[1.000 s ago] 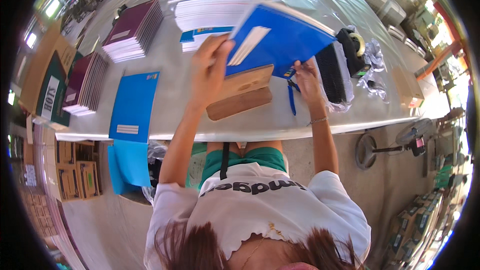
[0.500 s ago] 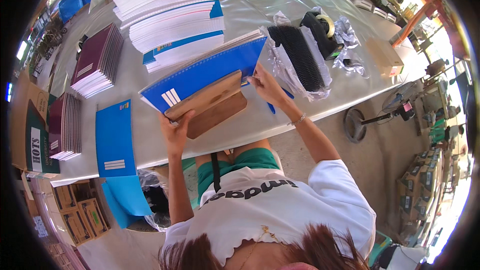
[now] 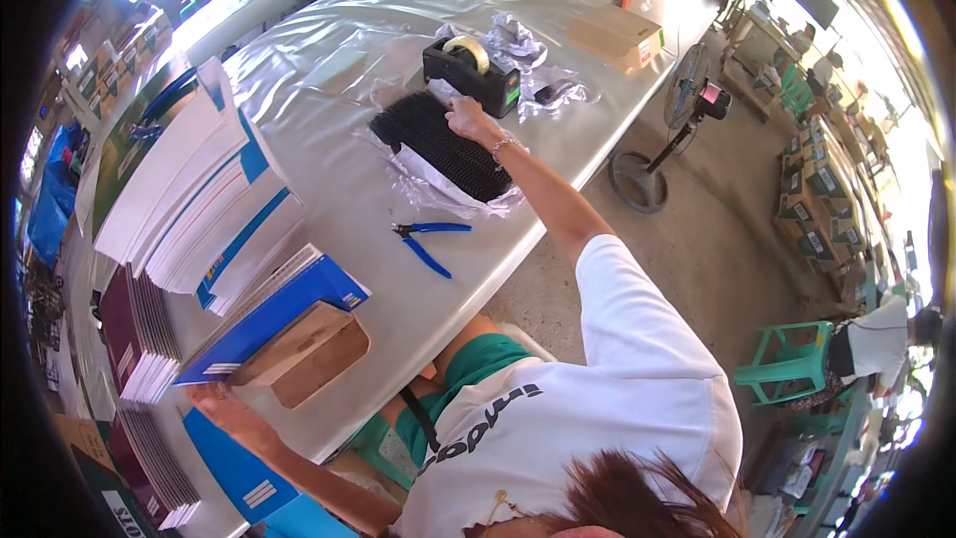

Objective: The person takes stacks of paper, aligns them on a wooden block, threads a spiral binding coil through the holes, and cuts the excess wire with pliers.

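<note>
A blue-covered notebook (image 3: 284, 311), its sheets loose-edged, leans against a wooden block (image 3: 317, 351) at the table's front left. My left hand (image 3: 211, 401) is closed at the notebook's lower left corner; some of its fingers are hidden. Farther right, my right hand (image 3: 472, 124) reaches over a pile of black spiral binding coils (image 3: 443, 147) lying on crumpled plastic wrap. Its fingers pinch at the far end of the coils. Blue-handled cutting pliers (image 3: 430, 243) lie spread on the table between my hands.
A black tape dispenser (image 3: 468, 75) stands behind the coils, and a cardboard box (image 3: 617, 38) farther right. Tall stacks of white sheets (image 3: 184, 179) and maroon spiral notebooks (image 3: 139, 339) fill the left. A pedestal fan (image 3: 647, 174) stands beyond the table edge.
My right hand has left the notebook and moved out to the coils. My left hand stays at the notebook's corner. The view has turned to the right.
</note>
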